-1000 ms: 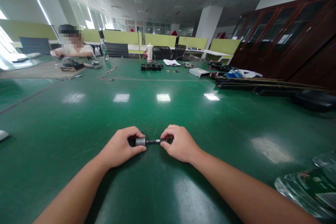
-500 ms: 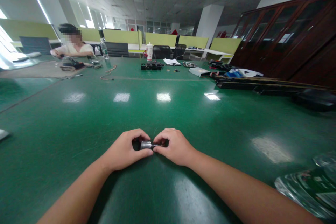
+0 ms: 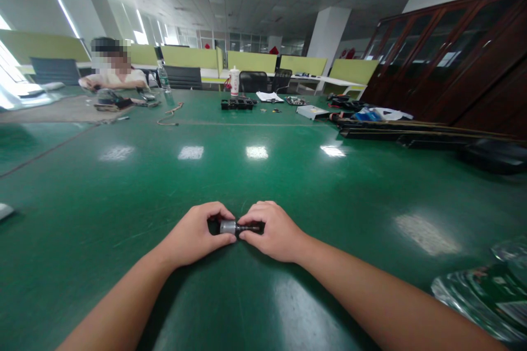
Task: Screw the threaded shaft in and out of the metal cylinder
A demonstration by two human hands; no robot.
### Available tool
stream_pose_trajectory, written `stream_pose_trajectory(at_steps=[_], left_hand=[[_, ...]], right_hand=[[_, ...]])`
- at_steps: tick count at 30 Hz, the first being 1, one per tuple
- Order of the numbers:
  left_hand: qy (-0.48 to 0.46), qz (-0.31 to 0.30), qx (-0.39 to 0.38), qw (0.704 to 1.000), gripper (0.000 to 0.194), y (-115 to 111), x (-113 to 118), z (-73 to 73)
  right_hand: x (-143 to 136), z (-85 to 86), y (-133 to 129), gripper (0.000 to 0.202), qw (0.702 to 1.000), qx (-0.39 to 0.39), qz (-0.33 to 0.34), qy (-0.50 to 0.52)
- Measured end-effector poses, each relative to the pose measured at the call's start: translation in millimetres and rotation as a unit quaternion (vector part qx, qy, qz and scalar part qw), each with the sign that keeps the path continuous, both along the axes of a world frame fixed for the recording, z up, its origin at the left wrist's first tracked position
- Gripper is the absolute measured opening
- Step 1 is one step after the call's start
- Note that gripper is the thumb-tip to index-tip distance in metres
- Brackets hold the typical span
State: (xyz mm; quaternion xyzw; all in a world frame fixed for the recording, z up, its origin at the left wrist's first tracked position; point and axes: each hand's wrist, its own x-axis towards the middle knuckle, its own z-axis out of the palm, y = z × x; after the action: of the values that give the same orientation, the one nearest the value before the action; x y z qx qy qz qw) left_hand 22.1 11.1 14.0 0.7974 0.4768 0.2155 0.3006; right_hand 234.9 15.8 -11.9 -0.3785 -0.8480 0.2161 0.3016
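Observation:
A short silver metal cylinder with a thin dark ribbed shaft lies sideways, low over the green table or resting on it; I cannot tell which. My left hand curves around the silver part, thumb on the near side and fingertips on the far side. On the other end, my right hand pinches the piece where the shaft meets the cylinder. The shaft points right, into the hollow of my right palm. Fingertips cover the far edge of the part.
A large clear plastic bottle lies close beside my right forearm. Long black bars, a silver box, a black part and a white bottle sit along the far side. Another person sits at the far left.
My fingertips have shifted slightly left along the part. A little more of the dark shaft shows inside my right hand. The cylinder has turned slightly, showing small marks on its side.

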Motion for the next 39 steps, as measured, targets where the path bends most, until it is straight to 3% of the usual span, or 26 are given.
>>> stream_pose_trajectory(at_steps=[39], left_hand=[[-0.009,-0.017,0.018,1.0,0.018,-0.6,0.1,-0.8]], right_hand=[[0.2,3.0,-1.7,0.011,1.0,-0.014,-0.014,-0.009]])
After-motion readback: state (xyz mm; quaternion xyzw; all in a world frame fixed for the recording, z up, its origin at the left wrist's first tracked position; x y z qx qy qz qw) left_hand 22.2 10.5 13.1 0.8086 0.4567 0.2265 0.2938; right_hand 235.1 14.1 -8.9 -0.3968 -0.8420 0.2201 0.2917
